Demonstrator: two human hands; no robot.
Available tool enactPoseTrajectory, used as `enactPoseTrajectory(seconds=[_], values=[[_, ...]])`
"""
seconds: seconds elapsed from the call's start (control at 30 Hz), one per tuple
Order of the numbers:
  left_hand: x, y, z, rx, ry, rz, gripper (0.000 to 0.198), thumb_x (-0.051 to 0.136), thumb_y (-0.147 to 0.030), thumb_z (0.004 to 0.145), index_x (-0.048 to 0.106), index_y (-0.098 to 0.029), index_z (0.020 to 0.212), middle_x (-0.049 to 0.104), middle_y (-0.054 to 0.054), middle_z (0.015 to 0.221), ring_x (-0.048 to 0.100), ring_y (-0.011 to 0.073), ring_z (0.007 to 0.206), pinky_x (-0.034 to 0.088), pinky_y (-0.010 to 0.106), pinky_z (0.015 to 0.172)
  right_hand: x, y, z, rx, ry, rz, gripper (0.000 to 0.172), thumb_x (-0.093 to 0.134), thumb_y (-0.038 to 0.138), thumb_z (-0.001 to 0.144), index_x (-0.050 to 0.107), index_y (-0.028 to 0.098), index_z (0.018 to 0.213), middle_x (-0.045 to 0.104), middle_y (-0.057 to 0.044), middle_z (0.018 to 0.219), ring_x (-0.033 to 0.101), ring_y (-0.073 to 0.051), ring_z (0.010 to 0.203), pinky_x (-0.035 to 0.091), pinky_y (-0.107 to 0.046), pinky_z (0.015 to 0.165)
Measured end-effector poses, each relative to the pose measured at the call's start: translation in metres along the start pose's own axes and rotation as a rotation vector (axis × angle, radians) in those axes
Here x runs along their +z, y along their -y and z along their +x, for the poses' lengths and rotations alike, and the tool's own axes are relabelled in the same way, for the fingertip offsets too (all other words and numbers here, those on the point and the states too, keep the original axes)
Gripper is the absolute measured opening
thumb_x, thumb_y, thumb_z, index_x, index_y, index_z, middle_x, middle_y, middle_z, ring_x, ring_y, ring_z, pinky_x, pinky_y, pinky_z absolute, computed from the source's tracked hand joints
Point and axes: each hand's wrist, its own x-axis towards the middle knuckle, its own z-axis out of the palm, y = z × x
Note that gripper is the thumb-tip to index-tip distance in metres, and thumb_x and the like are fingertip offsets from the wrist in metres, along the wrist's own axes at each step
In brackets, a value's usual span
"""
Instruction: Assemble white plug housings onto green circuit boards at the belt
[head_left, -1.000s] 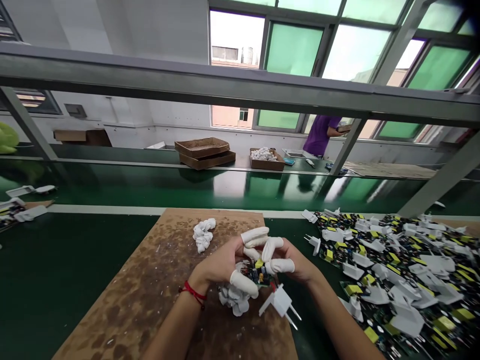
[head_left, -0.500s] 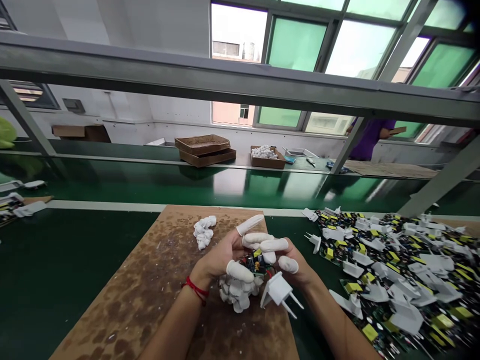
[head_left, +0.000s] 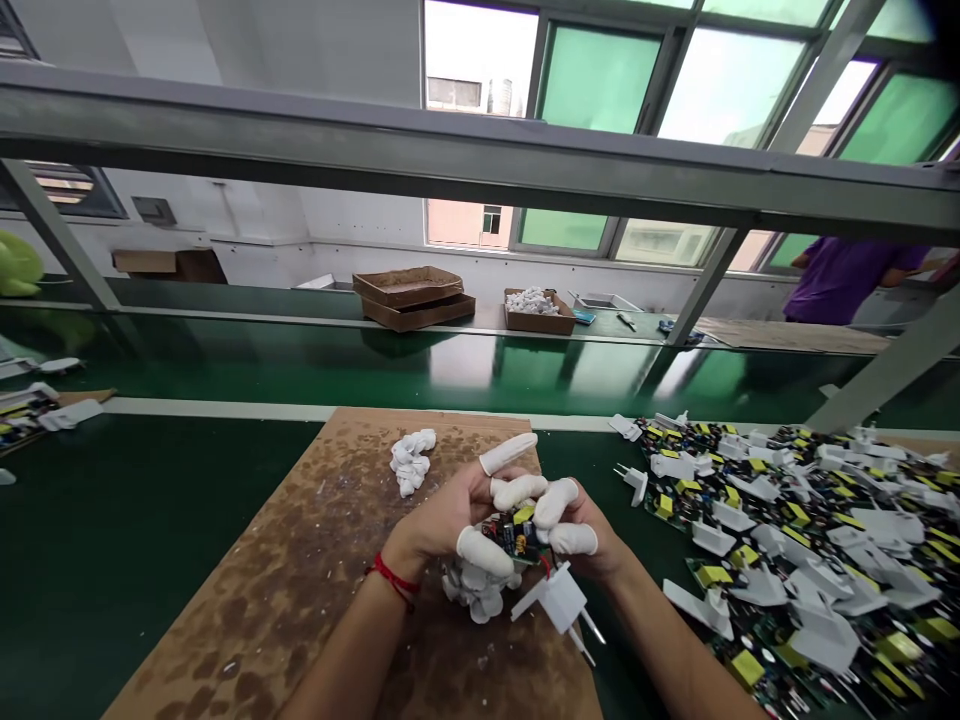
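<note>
White finger cots cover fingers of both hands. My left hand (head_left: 457, 515) grips a small circuit board (head_left: 517, 533) by its left side, thumb in front and fingers behind. On the board are a yellow block and dark round parts. My right hand (head_left: 581, 520) pinches the board's right end; what lies between its fingertips is partly hidden. A white two-pin plug (head_left: 561, 600) dangles from the board by short wires, red among them. Beneath the board, a clump of small white pieces (head_left: 480, 592) rests on the stained cardboard (head_left: 322, 590).
A smaller white clump (head_left: 411, 462) lies farther back on the cardboard. Many boards with white plugs (head_left: 795, 560) cover the bench at right. Behind the green belt (head_left: 360, 370) stand brown trays (head_left: 412, 300) and a box of white pieces (head_left: 538, 310). A person in purple (head_left: 840, 280) stands beyond.
My right fingers have shifted on the board's right end, and the board shows more. The hanging plug has swung slightly. The person in purple has moved right.
</note>
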Motion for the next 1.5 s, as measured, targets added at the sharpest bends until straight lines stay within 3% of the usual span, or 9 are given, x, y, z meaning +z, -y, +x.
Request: enactPoseTrajectory(seconds=[0.2,0.3,0.4,0.53,0.73,0.97,1.2,1.37,1.5], values=[[-0.004,-0.003,0.001,-0.063,0.04,0.094,0.129,0.091,-0.013,0.032,0.028,-0.027,0.144,0.047,0.015,0.138,0.044,0.0328,0.125,0.038,0.042,0.103,-0.004,0.002,0.001,0.104,-0.024,-0.103,0.021,0.081,0.034,0.06,0.074,0.025,0.077,0.07,-0.007,0.102,0.062,-0.019,0.08,0.047,-0.034,0.075],[-0.003,-0.005,-0.001,-0.086,0.031,0.115,0.129,0.092,-0.014,0.031,0.029,-0.026,0.144,0.048,0.015,0.138,0.044,0.0339,0.125,0.038,0.043,0.103,-0.007,0.001,0.0,0.118,0.013,-0.161,0.033,0.08,0.039,0.061,0.075,0.027,0.091,0.067,-0.008,0.112,0.059,-0.026,0.102,0.044,-0.039,0.088],[-0.001,-0.006,-0.002,-0.06,0.023,0.121,0.13,0.092,-0.016,0.03,0.029,-0.026,0.144,0.048,0.015,0.137,0.044,0.0342,0.125,0.036,0.043,0.104,-0.008,-0.002,0.0,0.08,0.059,-0.156,0.025,0.078,0.041,0.065,0.076,0.029,0.086,0.065,-0.007,0.117,0.055,-0.028,0.112,0.04,-0.041,0.093],[-0.001,-0.005,-0.002,-0.038,0.024,0.094,0.131,0.092,-0.017,0.029,0.029,-0.025,0.144,0.048,0.015,0.137,0.044,0.0345,0.125,0.036,0.043,0.105,-0.006,-0.005,0.0,0.054,0.065,-0.195,0.024,0.074,0.046,0.069,0.077,0.025,0.081,0.067,-0.01,0.113,0.056,-0.029,0.109,0.043,-0.042,0.09],[-0.002,0.0,-0.002,-0.036,-0.044,0.074,0.127,0.092,-0.018,0.03,0.033,-0.025,0.142,0.049,0.014,0.136,0.041,0.0352,0.127,0.036,0.042,0.105,0.005,0.001,0.0,0.197,-0.123,-0.154,0.054,0.056,0.07,0.071,0.076,0.02,0.077,0.072,-0.012,0.085,0.064,-0.029,0.092,0.049,-0.043,0.081],[0.003,-0.009,-0.001,-0.059,-0.084,0.148,0.118,0.088,-0.013,0.042,0.03,-0.025,0.143,0.06,0.012,0.124,0.052,0.0308,0.119,0.042,0.039,0.1,0.003,0.01,0.006,0.133,-0.278,-0.063,0.041,0.08,0.042,0.061,0.07,0.027,0.098,0.071,-0.007,0.098,0.066,-0.023,0.087,0.05,-0.036,0.08],[0.003,-0.01,0.001,0.012,-0.203,0.421,0.1,0.084,-0.016,0.054,0.035,-0.024,0.141,0.055,0.011,0.132,0.049,0.0285,0.122,0.038,0.039,0.105,-0.023,0.014,0.012,0.003,-0.393,-0.417,0.023,0.081,0.04,0.06,0.073,0.021,0.071,0.07,-0.009,0.102,0.064,-0.025,0.088,0.049,-0.04,0.082],[0.0,-0.004,0.004,0.089,-0.273,0.684,0.094,0.079,-0.019,0.063,0.031,-0.023,0.143,0.052,0.011,0.135,0.046,0.0268,0.126,0.035,0.04,0.107,-0.028,0.018,0.012,-0.055,-0.362,-0.712,0.028,0.07,0.048,0.072,0.076,0.022,0.077,0.072,-0.01,0.096,0.059,-0.03,0.104,0.041,-0.045,0.096],[0.003,-0.004,0.007,0.124,-0.274,0.869,0.085,0.075,-0.022,0.068,0.034,-0.022,0.142,0.051,0.01,0.137,0.047,0.0273,0.125,0.037,0.038,0.106,-0.029,0.017,0.012,-0.052,-0.368,-0.745,0.034,0.063,0.053,0.076,0.077,0.022,0.082,0.072,-0.009,0.096,0.059,-0.03,0.103,0.041,-0.044,0.095]])
